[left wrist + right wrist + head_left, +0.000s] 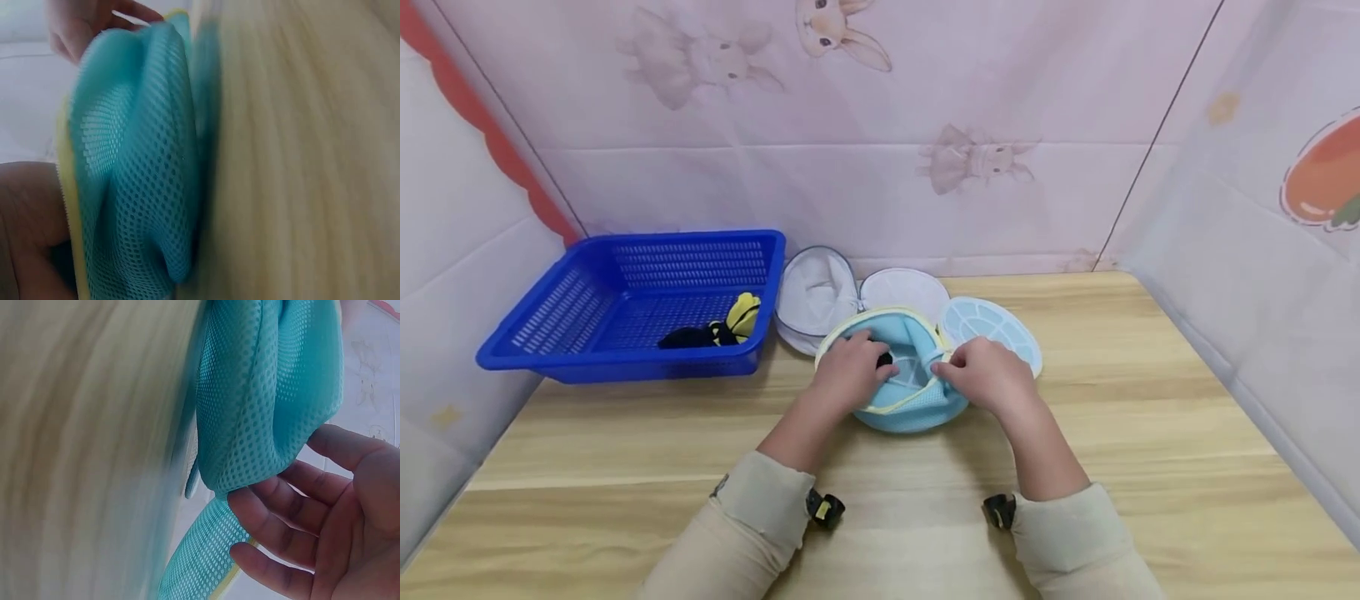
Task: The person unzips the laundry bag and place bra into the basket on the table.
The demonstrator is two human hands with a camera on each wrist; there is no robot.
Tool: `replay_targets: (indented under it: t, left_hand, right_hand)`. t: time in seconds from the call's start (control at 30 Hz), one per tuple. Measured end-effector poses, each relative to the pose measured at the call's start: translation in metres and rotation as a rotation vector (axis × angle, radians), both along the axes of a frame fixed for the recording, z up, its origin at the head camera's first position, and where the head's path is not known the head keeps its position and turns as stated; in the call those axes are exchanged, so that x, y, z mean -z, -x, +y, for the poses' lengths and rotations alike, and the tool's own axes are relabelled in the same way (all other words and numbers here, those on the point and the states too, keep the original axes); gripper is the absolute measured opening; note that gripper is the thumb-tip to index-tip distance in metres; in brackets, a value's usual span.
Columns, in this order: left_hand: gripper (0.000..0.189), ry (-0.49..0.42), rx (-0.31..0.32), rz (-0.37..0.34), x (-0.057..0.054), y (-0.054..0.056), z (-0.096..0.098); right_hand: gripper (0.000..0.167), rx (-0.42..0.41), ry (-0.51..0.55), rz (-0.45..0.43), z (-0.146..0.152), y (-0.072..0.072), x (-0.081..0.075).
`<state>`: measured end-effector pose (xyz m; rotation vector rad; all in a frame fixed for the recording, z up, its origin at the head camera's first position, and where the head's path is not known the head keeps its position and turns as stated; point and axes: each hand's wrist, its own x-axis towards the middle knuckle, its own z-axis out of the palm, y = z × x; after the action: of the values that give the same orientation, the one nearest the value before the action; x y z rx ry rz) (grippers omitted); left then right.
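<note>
A light-blue mesh laundry bag with a yellow-edged round opening sits on the table, its mouth facing up. Inside that mouth is my left hand, with a small black item showing between fingers and thumb; most of it is hidden. My right hand pinches the right side of the opening, thumb inward. In the right wrist view, the right hand's fingers lie against the mesh. The bag's round lid lies flipped back behind the right hand.
A blue plastic basket stands at the left, holding a black-and-yellow cloth item. Behind the blue bag, a white mesh bag stands unzipped with its round lid folded out. A rabbit-print wall covering borders the table's back.
</note>
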<state>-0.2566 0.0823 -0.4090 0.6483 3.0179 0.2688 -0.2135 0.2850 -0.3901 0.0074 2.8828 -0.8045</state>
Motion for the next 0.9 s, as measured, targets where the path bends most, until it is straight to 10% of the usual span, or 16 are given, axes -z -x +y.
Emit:
replay_targets:
  t: [0.33, 0.7, 0.9]
  left_hand:
    - [0.057, -0.009, -0.021, -0.006, 0.007, 0.005, 0.003]
    - [0.047, -0.758, 0.093, 0.126, -0.002, 0.003, -0.008]
    - [0.048, -0.985, 0.103, 0.469, -0.036, -0.007, -0.018]
  right_hand:
    - [0.031, -0.016, 0.000, -0.025, -0.001, 0.000, -0.005]
    - [0.028, -0.029, -0.007, -0.041, -0.001, 0.002, -0.001]
    - [0.033, -0.031, -0.025, -0.031, -0.001, 0.002, 0.001]
